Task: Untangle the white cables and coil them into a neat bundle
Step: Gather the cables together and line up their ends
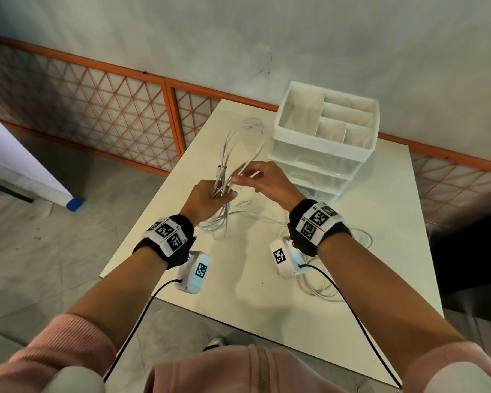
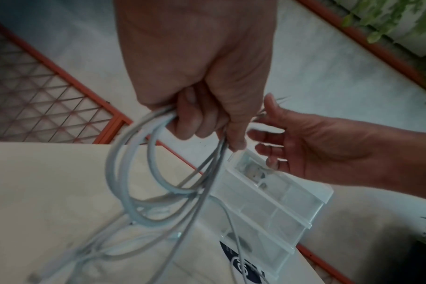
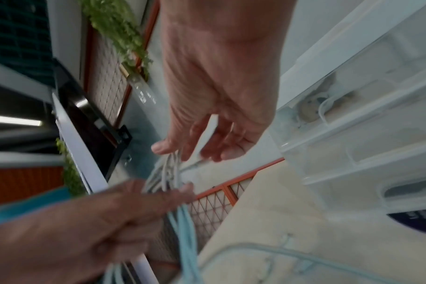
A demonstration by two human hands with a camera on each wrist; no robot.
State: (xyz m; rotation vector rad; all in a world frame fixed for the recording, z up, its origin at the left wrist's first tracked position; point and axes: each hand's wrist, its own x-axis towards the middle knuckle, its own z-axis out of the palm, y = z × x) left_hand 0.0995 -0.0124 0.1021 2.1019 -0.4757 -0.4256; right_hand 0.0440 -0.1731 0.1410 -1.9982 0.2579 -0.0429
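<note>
Above the table, my left hand (image 1: 221,194) grips a bunch of white cables (image 1: 240,139) at its middle. Loops rise past the fist towards the far side, and others hang down onto the table (image 1: 213,226). In the left wrist view the left hand's fingers (image 2: 197,123) curl round several strands, and the cable loops (image 2: 131,173) hang below them. My right hand (image 1: 247,177) is just right of the bunch and pinches one thin strand. In the right wrist view the right hand's thumb (image 3: 161,148) touches the strands (image 3: 169,169) above the left fist.
A white drawer organiser (image 1: 326,131) with open top compartments stands at the back right of the cream table (image 1: 238,285). More white cable (image 1: 325,290) lies loose near the right wrist. An orange lattice fence (image 1: 97,109) runs behind the table.
</note>
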